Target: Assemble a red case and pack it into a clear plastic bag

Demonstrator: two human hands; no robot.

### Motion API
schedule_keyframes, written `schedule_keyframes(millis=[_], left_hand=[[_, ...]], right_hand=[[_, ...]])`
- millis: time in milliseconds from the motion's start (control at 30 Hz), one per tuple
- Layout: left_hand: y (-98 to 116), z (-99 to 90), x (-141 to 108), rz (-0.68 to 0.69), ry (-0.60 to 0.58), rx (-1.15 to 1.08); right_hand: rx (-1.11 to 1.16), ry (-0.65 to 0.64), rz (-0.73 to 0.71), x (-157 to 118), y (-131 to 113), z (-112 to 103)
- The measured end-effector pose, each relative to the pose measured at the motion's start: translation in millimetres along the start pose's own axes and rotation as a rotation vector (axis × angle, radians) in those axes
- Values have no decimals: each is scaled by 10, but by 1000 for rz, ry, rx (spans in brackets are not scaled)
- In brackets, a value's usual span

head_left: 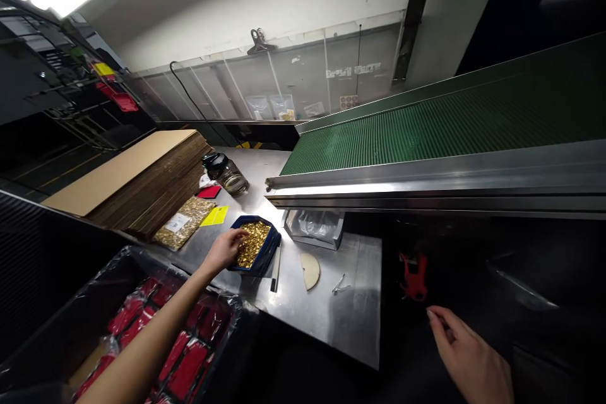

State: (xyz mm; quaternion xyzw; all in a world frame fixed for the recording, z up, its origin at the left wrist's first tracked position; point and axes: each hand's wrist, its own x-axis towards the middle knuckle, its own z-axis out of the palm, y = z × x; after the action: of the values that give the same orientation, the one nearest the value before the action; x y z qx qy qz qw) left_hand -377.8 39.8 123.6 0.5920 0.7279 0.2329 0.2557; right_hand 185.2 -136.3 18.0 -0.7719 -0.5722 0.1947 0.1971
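Note:
My left hand [225, 249] reaches over the near-left rim of a blue bin [270, 246]. Its fingers are curled together at the small gold-coloured metal pieces [254, 243] that fill the bin; anything between the fingertips is too small to make out. At the lower right, past the table edge, my right hand [473, 353] hangs in the air. Thumb and forefinger meet in a pinch there, and I cannot see what they hold, if anything. The other fingers are folded beneath.
A green ribbed conveyor [379, 132] slopes up right over the metal table [350, 322]. On it lie a half-round pale disc [310, 270], a grey tray [315, 240], a jar [230, 173] and stacked cardboard [142, 177]. Red packets [187, 369] fill a lined crate at lower left.

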Motion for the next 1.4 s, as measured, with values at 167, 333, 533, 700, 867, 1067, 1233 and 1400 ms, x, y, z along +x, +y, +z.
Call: schedule_keyframes(millis=[167,333,533,700,867,1067,1233,1400], left_hand=[[410,83,-286,-112,62,-525],[995,486,-835,-189,-86,-969],[1703,1317,-1462,-402,-519,-1322],[2043,1817,-1764,-449,-751,-1308],[2036,2050,-1909,-538,-733,-1304],[1972,2123,-2013,-536,-765,-1301],[1985,2043,-2100,-426,-757,-1339],[1989,1999,-2135,-351,-781,-1346]], right_hand=[[23,15,-6,30,19,22],[191,-5,68,47,-238,-45],[768,-146,-107,-251,-1210,-415],[848,-193,-137,-335,-1597,-548],[902,-152,45,-408,-1393,-453],[1041,-198,171,-496,-1267,-314],[1091,-167,227,-517,-1180,-403],[1015,-188,193,-538,-1113,-525]])
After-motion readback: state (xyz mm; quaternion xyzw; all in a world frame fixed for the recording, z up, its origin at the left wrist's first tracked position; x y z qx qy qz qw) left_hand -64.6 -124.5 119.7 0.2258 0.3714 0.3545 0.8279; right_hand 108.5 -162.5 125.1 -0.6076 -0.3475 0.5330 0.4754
